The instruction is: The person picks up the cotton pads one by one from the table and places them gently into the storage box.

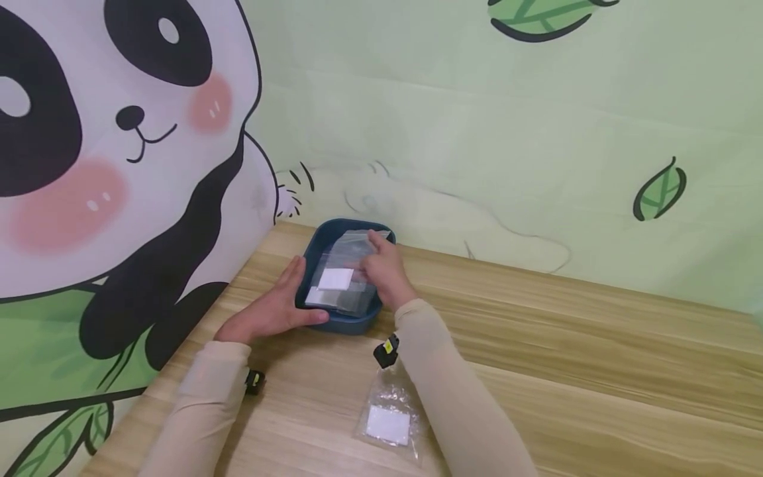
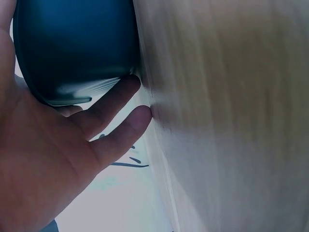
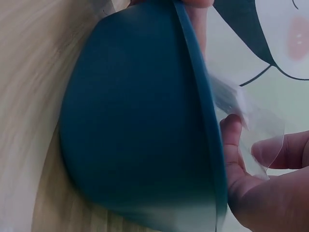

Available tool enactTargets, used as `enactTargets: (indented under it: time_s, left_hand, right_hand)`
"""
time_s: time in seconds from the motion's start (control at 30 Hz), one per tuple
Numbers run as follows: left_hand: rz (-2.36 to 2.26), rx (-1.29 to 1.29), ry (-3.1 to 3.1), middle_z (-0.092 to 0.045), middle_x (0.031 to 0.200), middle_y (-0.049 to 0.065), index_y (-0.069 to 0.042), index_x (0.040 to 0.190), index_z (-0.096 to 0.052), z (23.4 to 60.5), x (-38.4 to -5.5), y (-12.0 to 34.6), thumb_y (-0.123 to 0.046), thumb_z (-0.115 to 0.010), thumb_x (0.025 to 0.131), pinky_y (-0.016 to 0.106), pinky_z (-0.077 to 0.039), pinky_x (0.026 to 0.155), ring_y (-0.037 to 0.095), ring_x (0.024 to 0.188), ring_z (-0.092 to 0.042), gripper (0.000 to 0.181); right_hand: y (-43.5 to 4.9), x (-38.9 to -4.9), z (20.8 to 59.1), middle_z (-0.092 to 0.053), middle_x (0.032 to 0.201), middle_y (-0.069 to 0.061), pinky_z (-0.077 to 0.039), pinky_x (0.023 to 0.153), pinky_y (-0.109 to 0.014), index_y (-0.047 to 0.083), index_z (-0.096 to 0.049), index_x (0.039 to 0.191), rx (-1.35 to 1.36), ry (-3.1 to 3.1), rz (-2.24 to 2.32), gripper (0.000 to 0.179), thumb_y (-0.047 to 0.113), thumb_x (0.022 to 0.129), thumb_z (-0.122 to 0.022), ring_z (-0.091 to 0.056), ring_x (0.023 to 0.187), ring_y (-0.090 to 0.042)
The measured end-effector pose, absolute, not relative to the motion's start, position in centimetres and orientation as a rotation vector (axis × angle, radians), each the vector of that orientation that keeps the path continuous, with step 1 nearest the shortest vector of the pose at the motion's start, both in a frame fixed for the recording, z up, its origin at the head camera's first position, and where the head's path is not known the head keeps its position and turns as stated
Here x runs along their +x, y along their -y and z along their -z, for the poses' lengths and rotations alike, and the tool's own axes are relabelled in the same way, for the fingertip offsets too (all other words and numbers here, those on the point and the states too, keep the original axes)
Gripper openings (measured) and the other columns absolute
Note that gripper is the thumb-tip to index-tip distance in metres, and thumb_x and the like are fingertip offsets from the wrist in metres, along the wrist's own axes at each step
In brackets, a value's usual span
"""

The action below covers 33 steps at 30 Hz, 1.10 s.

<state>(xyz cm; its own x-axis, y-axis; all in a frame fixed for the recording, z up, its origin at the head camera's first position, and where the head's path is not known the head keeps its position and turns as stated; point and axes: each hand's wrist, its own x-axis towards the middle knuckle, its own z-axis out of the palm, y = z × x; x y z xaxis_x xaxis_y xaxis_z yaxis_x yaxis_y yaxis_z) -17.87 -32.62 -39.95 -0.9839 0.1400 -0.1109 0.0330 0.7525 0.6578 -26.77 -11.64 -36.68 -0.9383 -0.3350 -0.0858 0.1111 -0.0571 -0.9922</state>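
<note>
A dark blue plastic basin [image 1: 352,324] stands at the table's back left. My left hand [image 1: 271,308] holds its near left corner, with the thumb over the front rim and the fingers along the left side. In the left wrist view two fingers [image 2: 108,113] reach down the outer wall close to the table. My right hand [image 1: 387,268] is over the basin's right side and pinches a clear zip bag [image 1: 348,248]. In the right wrist view the bag's clear film [image 3: 265,125] shows between thumb and finger above the rim. White labels [image 1: 336,279] show on bags inside the basin.
Another clear bag [image 1: 387,424] with a white label lies on the wooden table [image 1: 566,351], beside my right forearm. A panda-printed cloth [image 1: 179,132] hangs along the left and back edges. Small black devices [image 1: 386,351] sit at both wrists.
</note>
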Motion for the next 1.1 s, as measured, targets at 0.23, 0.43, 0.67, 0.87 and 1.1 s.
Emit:
enactTargets:
  time_s: [0.23,0.43,0.67,0.87,1.1]
  left_hand:
    - [-1.029,0.153,-2.809,0.013,0.167,0.016,-0.006,0.160,0.010,40.1,-18.0,32.6,-0.058,-0.075,0.084,0.057,-0.019,0.117,0.040,0.152,-0.004,0.126]
    - [-1.019,0.151,-2.804,0.014,0.167,0.016,-0.006,0.160,0.011,40.0,-18.0,32.7,-0.060,-0.074,0.085,0.057,-0.017,0.117,0.040,0.152,-0.002,0.126]
    - [-1.031,0.174,-2.808,0.014,0.167,0.017,-0.004,0.160,0.010,39.9,-17.8,32.6,-0.060,-0.075,0.084,0.056,-0.017,0.118,0.040,0.151,-0.003,0.127]
    - [-1.038,0.169,-2.808,0.014,0.167,0.017,-0.005,0.160,0.010,39.9,-17.9,32.6,-0.059,-0.076,0.084,0.055,-0.016,0.118,0.040,0.152,-0.003,0.127]
    - [-1.042,0.163,-2.815,0.013,0.167,0.017,-0.004,0.160,0.009,40.0,-17.8,32.7,-0.056,-0.077,0.084,0.054,-0.016,0.119,0.037,0.152,-0.001,0.126]
  right_hand:
    - [12.9,-26.6,36.7,-0.031,0.162,-0.011,-0.053,0.058,-0.020,0.006,-0.030,0.159,-0.174,-1.890,2.058,0.083,-0.022,0.082,-0.041,-0.067,0.108,-0.035]
    - [14.1,-26.5,37.0,-0.029,0.163,-0.013,-0.053,0.058,-0.021,0.007,-0.027,0.160,-0.111,-1.874,2.041,0.084,-0.020,0.082,-0.041,-0.067,0.105,-0.032]
    - [14.7,-26.4,37.7,-0.030,0.162,-0.016,-0.050,0.059,-0.021,0.004,-0.029,0.159,-0.071,-1.917,2.002,0.079,-0.015,0.083,-0.042,-0.064,0.116,-0.033]
    - [14.9,-26.3,38.0,-0.036,0.158,-0.018,-0.049,0.064,-0.026,-0.001,-0.036,0.155,-0.088,-2.059,1.951,0.077,-0.012,0.080,-0.048,-0.055,0.115,-0.032]
    - [14.8,-26.4,38.3,-0.039,0.155,-0.021,-0.047,0.059,-0.025,-0.001,-0.037,0.154,-0.082,-2.073,1.917,0.073,-0.010,0.082,-0.045,-0.061,0.108,-0.033]
